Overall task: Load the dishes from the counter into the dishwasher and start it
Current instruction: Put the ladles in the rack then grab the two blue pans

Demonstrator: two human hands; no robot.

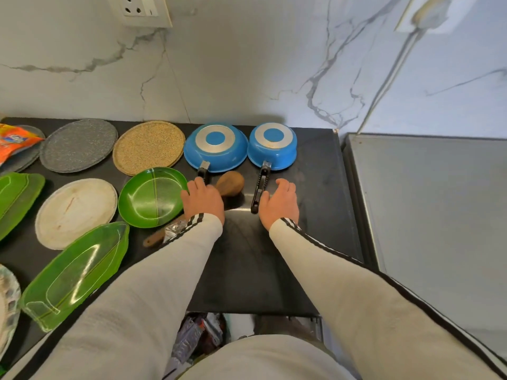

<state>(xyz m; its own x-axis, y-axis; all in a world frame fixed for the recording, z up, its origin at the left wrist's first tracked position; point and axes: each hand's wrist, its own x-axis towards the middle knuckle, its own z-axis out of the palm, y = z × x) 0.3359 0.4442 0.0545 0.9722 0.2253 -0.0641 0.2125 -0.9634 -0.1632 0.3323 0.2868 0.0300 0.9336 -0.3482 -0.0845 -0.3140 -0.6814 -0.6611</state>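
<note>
Two upturned blue pans on the counter [315,174]: my left grip [202,200] lies released over the handle of the larger pan [216,146], my right grip [278,202] released beside the handle of the smaller pan [272,145].

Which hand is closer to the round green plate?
Left. The left hand sits at the right edge of the round green plate; the right hand lies farther right, beyond the smaller blue pan's black handle.

Orange packet [13,144] far left (crumpled), white wall socket [140,8] above.
</note>
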